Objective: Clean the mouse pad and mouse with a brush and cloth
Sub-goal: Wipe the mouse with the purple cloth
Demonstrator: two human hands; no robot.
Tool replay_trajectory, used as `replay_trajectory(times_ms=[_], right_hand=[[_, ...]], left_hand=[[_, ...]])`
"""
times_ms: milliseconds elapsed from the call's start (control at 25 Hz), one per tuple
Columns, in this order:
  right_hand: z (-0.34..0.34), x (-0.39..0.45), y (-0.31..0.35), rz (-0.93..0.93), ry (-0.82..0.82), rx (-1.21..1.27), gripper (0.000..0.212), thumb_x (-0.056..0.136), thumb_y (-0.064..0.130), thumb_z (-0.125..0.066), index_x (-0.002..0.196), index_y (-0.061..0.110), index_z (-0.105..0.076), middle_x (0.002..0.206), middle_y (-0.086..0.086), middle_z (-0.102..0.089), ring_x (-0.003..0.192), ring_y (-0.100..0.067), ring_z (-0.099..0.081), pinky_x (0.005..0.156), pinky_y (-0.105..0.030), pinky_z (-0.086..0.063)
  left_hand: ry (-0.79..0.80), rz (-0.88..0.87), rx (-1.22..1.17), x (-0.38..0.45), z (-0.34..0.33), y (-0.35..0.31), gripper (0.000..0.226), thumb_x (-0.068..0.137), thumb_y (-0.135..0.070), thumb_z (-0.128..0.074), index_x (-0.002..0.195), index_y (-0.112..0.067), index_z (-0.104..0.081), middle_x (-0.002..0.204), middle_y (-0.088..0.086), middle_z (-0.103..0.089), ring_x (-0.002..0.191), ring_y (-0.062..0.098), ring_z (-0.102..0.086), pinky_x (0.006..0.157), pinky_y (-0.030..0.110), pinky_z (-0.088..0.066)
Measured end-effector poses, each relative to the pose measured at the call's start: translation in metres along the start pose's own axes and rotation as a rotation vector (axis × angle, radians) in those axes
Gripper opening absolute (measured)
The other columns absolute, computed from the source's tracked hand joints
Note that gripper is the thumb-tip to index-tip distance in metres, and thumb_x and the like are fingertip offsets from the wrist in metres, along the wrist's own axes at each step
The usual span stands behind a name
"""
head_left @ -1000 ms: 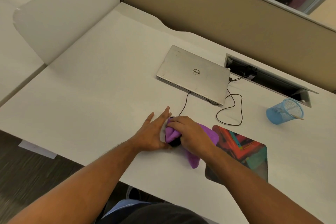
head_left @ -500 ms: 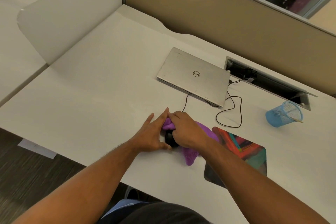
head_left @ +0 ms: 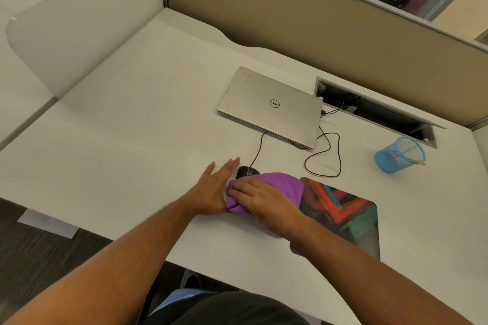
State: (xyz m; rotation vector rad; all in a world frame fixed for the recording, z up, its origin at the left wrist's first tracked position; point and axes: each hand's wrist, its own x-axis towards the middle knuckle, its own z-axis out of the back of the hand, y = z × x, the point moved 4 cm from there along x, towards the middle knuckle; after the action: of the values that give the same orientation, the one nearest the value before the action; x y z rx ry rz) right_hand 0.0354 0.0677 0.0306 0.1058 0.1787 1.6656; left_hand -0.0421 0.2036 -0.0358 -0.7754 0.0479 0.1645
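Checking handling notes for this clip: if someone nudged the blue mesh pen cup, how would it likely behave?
The blue mesh pen cup lies tipped on its side on the desk, so a push would probably roll it, likely in a curve since it tapers. Its open mesh suggests it is light. The pencil sticking out might slide free.

cloth point(head_left: 274, 185): purple, soft fuzzy fabric
mouse point(head_left: 244, 172): black plastic
mouse pad point(head_left: 343, 215): smooth, colourful print
laptop point(head_left: 269, 105): matt brushed metal, scuffed
cup point(head_left: 398, 154): blue mesh
tabletop point(head_left: 132, 140): matt white
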Motion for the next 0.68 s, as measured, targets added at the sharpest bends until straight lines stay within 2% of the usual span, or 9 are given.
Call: replay_trajectory(times_ms=[160, 320, 440, 520, 560, 680], right_hand=[[-0.002, -0.007, 0.004, 0.077, -0.088, -0.082, 0.039, 0.086, 0.000, -0.069, 0.125, 0.005, -0.068, 0.129, -0.011, -0.067, 0.121, -0.029, -0.060, 0.109, -0.034, -0.039], [-0.009, -0.013, 0.009, 0.139, -0.116, -0.088, 0.035, 0.086, -0.002, -0.051, 0.116, 0.006, -0.068, 0.120, -0.011, -0.068, 0.115, -0.030, -0.060, 0.100, -0.038, -0.047], [-0.016, -0.018, 0.008, 0.117, -0.085, -0.091, 0.048, 0.078, -0.005, -0.073, 0.123, 0.008, -0.066, 0.129, -0.010, -0.065, 0.123, -0.029, -0.057, 0.107, -0.038, -0.046], [-0.019, -0.022, 0.005, 0.082, -0.015, -0.066, 0.061, 0.077, 0.006, -0.081, 0.135, 0.011, -0.060, 0.141, -0.008, -0.060, 0.135, -0.027, -0.049, 0.117, -0.042, -0.038], [-0.021, -0.025, 0.005, 0.052, 0.018, -0.044, 0.064, 0.081, 0.018, -0.079, 0.141, 0.013, -0.055, 0.147, -0.006, -0.055, 0.142, -0.025, -0.043, 0.123, -0.046, -0.031], [-0.026, -0.033, 0.011, -0.093, -0.011, 0.030, 0.057, 0.100, 0.054, -0.052, 0.145, 0.021, -0.052, 0.154, 0.002, -0.049, 0.151, -0.016, -0.029, 0.128, -0.052, -0.010]], left_hand=[[0.120, -0.005, 0.050, 0.002, 0.003, 0.000, 0.116, 0.080, -0.059, -0.070, 0.158, -0.021, 0.007, 0.165, -0.009, 0.003, 0.148, 0.000, 0.012, 0.121, 0.038, 0.014], [0.217, 0.031, 0.080, 0.005, 0.013, -0.003, 0.108, 0.085, -0.029, -0.070, 0.158, -0.022, 0.008, 0.165, -0.009, 0.007, 0.149, 0.003, 0.011, 0.120, 0.034, 0.015], [0.229, 0.076, 0.045, 0.005, 0.017, -0.009, 0.093, 0.092, -0.019, -0.058, 0.158, -0.021, 0.007, 0.166, -0.005, 0.006, 0.150, 0.005, 0.011, 0.121, 0.035, 0.014], [0.223, 0.094, 0.033, 0.004, 0.017, -0.011, 0.086, 0.096, -0.017, -0.053, 0.159, -0.021, 0.005, 0.166, -0.004, 0.005, 0.150, 0.005, 0.010, 0.121, 0.036, 0.012], [0.220, 0.101, 0.028, 0.004, 0.018, -0.011, 0.083, 0.096, -0.016, -0.051, 0.159, -0.022, 0.004, 0.166, -0.004, 0.005, 0.150, 0.005, 0.010, 0.121, 0.036, 0.012], [0.205, 0.126, 0.005, 0.005, 0.017, -0.013, 0.079, 0.098, -0.013, -0.045, 0.159, -0.024, 0.003, 0.166, -0.005, 0.004, 0.150, 0.004, 0.009, 0.120, 0.032, 0.014]])
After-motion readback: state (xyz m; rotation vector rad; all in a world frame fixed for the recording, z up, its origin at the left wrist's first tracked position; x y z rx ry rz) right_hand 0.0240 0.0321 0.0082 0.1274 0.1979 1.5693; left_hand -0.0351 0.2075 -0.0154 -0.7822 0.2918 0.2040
